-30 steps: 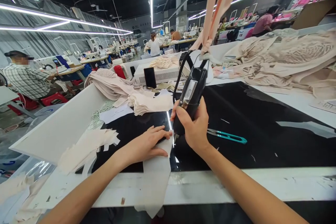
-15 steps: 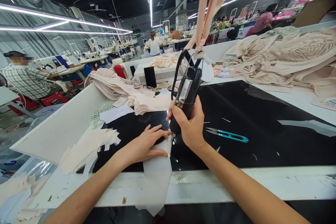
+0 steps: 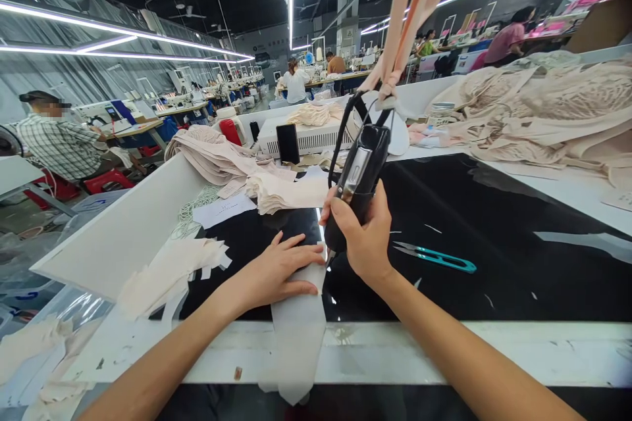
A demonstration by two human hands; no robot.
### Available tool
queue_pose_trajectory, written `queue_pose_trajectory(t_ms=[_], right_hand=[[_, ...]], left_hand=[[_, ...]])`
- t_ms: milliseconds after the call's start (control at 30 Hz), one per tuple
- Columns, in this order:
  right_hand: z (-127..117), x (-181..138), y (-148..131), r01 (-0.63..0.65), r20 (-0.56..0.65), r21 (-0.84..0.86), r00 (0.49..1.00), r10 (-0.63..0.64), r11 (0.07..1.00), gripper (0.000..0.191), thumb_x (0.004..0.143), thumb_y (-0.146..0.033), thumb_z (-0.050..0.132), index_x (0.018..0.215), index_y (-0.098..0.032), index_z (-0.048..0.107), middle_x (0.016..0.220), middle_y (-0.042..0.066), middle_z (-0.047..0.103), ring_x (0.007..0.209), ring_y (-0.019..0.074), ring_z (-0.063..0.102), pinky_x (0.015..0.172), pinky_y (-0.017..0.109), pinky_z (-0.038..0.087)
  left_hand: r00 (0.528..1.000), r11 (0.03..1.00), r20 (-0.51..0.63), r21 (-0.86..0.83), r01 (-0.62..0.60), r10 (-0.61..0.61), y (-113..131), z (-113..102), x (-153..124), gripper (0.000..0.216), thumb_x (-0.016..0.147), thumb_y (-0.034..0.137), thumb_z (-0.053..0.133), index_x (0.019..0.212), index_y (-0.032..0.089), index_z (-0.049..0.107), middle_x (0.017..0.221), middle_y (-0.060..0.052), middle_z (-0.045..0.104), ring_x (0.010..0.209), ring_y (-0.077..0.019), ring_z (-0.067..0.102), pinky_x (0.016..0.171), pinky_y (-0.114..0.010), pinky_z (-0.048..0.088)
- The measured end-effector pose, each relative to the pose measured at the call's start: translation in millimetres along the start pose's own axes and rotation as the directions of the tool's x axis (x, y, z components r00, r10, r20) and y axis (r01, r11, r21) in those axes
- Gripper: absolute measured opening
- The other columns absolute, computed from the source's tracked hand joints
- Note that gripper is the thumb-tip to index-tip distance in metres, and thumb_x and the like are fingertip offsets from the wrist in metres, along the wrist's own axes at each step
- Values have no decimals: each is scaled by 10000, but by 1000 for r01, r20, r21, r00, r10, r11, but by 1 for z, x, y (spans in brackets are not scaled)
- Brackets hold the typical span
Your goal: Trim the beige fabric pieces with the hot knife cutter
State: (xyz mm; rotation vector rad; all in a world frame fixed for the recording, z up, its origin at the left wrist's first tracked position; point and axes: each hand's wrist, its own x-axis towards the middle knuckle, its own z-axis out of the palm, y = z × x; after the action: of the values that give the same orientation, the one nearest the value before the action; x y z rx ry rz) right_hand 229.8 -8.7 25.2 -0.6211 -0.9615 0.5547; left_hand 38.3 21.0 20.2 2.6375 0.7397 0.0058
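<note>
My right hand (image 3: 368, 233) grips a black corded handheld cutter (image 3: 359, 168) with a metal plate on its side. Its narrow tip (image 3: 330, 260) points down at the right edge of a thin pale fabric strip (image 3: 299, 335). My left hand (image 3: 284, 270) lies flat on that strip, fingers spread and thumb out, beside the tip. The strip hangs over the table's front edge. Pinkish cloth bands (image 3: 397, 33) tied at the cutter's top run up out of view. Teal thread snips (image 3: 437, 256) lie to the right of my right hand.
A black glossy sheet (image 3: 494, 230) covers the tabletop. Pale fabric pieces (image 3: 172, 270) lie left, a fabric stack (image 3: 286, 192) behind my hands. A phone (image 3: 287, 145) leans on a white vented box (image 3: 316, 138). Beige garments (image 3: 543, 112) heap at right. People sit farther off.
The view has shifted slightly, moving the scene to the right. The cutter's tip has slid a little away from me along the strip's edge. My left hand stays flat on the strip.
</note>
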Motion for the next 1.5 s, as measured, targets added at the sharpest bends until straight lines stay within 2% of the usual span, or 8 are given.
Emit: queue_pose_trajectory(t_ms=[267, 500, 700, 1033, 1167, 1500], right_hand=[[0, 6, -2, 34, -22, 5, 999, -34, 999, 359, 878, -438, 896, 1032, -298, 604, 844, -42, 715, 588, 151, 650, 554, 329, 676], [2, 3, 3, 14, 1, 9, 1000, -14, 1000, 337, 884, -406, 884, 1055, -297, 614, 852, -48, 691, 598, 143, 634, 569, 330, 694], [2, 2, 2, 20, 3, -38, 1000, -20, 999, 314, 904, -422, 863, 1043, -297, 611, 835, -47, 668, 581, 141, 630, 554, 323, 672], [0, -8, -6, 26, 45, -9, 999, -26, 1000, 285, 929, -389, 837, 1081, -294, 616, 851, -64, 708, 604, 131, 657, 582, 293, 624], [0, -9, -8, 26, 55, -16, 998, -25, 1000, 252, 935, -359, 824, 1063, -292, 618, 837, -62, 710, 603, 138, 672, 575, 293, 617], [-1, -17, -15, -3, 59, 60, 998, -1, 998, 289, 923, -425, 867, 1031, -286, 638, 852, -50, 722, 618, 136, 661, 588, 300, 622]], left_hand=[[1000, 999, -16, -34, -12, 12, -1, 0, 1, 468, 1033, 450, 803, 1466, 336, 668, 1701, -99, 558, 1686, -402, 341, 1324, -817, 161], [1000, 1000, 8, -28, 14, -14, 1, -2, 1, 483, 1016, 421, 830, 1455, 315, 660, 1678, -106, 584, 1690, -395, 336, 1319, -827, 150], [1000, 999, 0, -45, 3, -3, 1, -2, 1, 449, 1031, 458, 803, 1436, 318, 670, 1656, -107, 606, 1690, -390, 338, 1326, -812, 152], [1000, 999, -9, -37, 3, -3, 2, -1, 2, 412, 1015, 405, 828, 1389, 310, 683, 1574, -95, 676, 1681, -383, 359, 1333, -806, 142], [1000, 999, 9, -48, 14, -14, 6, -3, 3, 404, 1015, 380, 833, 1379, 299, 676, 1605, -93, 652, 1693, -370, 337, 1335, -813, 115], [1000, 997, 7, -73, 5, -5, 6, -4, 3, 464, 1016, 368, 832, 1444, 295, 670, 1658, -93, 605, 1690, -393, 334, 1327, -829, 106]])
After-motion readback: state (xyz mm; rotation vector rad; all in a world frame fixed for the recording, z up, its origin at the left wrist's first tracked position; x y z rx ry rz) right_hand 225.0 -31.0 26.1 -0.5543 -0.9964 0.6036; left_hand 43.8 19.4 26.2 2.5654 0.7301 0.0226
